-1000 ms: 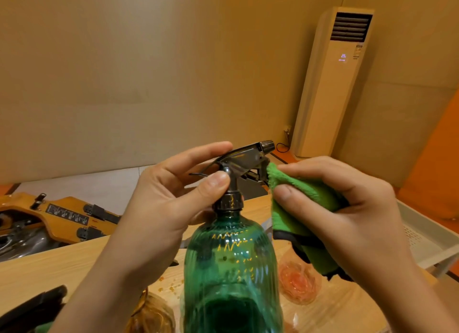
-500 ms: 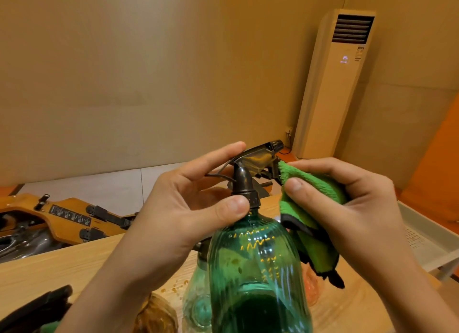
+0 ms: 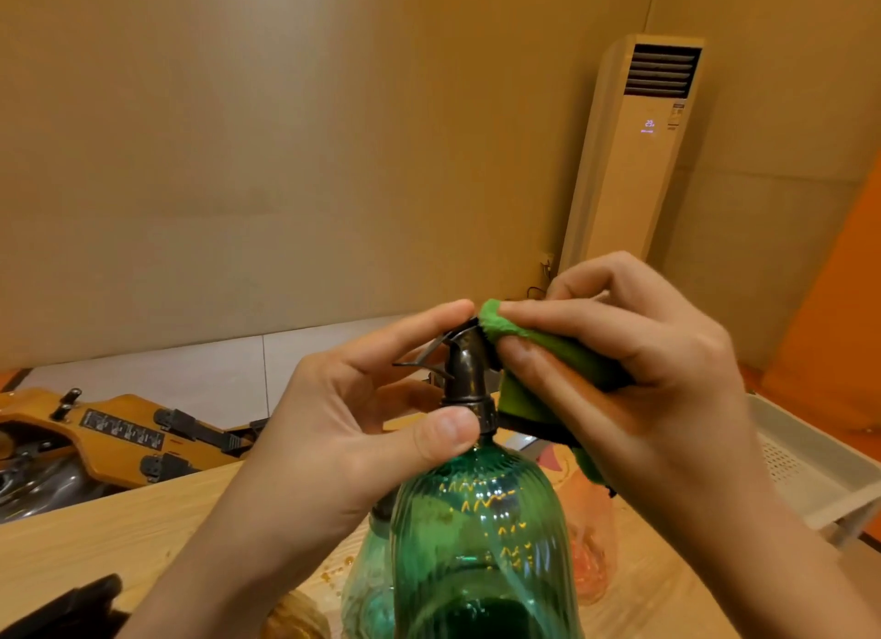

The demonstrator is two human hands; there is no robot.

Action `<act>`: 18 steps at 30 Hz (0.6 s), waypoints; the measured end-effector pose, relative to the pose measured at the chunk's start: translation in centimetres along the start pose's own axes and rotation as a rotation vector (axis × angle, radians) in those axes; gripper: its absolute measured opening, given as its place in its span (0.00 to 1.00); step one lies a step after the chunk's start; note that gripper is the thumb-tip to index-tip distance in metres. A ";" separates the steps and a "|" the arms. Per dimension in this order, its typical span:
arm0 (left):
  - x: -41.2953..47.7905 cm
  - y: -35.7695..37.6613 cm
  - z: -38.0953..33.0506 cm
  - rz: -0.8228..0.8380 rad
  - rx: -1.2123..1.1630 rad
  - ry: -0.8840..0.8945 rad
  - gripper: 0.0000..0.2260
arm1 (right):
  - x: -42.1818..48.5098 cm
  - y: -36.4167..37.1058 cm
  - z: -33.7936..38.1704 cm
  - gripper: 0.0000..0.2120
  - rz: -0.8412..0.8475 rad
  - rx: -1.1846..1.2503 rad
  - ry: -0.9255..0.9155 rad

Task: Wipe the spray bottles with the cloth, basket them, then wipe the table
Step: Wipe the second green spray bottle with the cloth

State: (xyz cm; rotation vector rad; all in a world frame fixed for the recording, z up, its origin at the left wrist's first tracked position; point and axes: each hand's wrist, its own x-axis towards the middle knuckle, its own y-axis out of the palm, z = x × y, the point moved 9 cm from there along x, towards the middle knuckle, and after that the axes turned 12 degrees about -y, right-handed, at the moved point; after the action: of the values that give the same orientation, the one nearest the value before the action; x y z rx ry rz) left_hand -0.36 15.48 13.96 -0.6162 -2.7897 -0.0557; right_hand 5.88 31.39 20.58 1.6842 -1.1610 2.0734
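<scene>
A ribbed green spray bottle [image 3: 481, 543] with a dark trigger head [image 3: 465, 371] is raised in front of me. My left hand [image 3: 343, 429] grips its neck, thumb on the collar and forefinger on top of the head. My right hand [image 3: 634, 376] pinches a folded green cloth [image 3: 548, 357] and presses it against the nozzle side of the head. Behind the raised bottle stand a paler green bottle [image 3: 369, 576], an orange bottle [image 3: 591, 543] and an amber bottle [image 3: 295, 617] on the wooden table [image 3: 119, 538]. The white basket [image 3: 801, 467] sits at the right.
Small orange droplets [image 3: 336, 569] spot the table near the bottles. A black object [image 3: 62, 610] lies at the lower left corner. An orange machine [image 3: 114, 431] sits on the floor beyond the table's left side. A tall air conditioner [image 3: 634, 162] stands by the back wall.
The bottle has turned, so its trigger now points left instead of its nozzle pointing right. My right hand has moved the cloth up onto the top of the head.
</scene>
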 end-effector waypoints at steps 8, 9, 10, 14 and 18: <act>-0.1 -0.4 -0.1 -0.022 0.002 0.010 0.27 | 0.2 -0.4 -0.2 0.09 0.015 -0.018 0.000; -0.1 -0.5 -0.2 -0.026 -0.006 0.012 0.27 | 0.2 -0.1 0.1 0.09 0.029 -0.014 -0.009; 0.0 -0.6 -0.1 -0.027 -0.011 0.013 0.27 | 0.1 0.3 0.3 0.09 0.053 -0.010 -0.025; 0.0 -0.8 -0.1 -0.013 -0.029 0.012 0.27 | 0.1 0.3 0.0 0.09 0.051 -0.005 -0.006; 0.1 -0.6 0.0 0.007 -0.040 0.006 0.27 | 0.4 0.2 0.1 0.08 0.037 -0.027 0.000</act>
State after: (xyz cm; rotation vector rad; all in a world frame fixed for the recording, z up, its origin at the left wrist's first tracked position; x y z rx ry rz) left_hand -0.71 14.96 13.97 -0.6339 -2.7867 -0.1127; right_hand 5.69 31.08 20.84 1.6632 -1.2242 2.0695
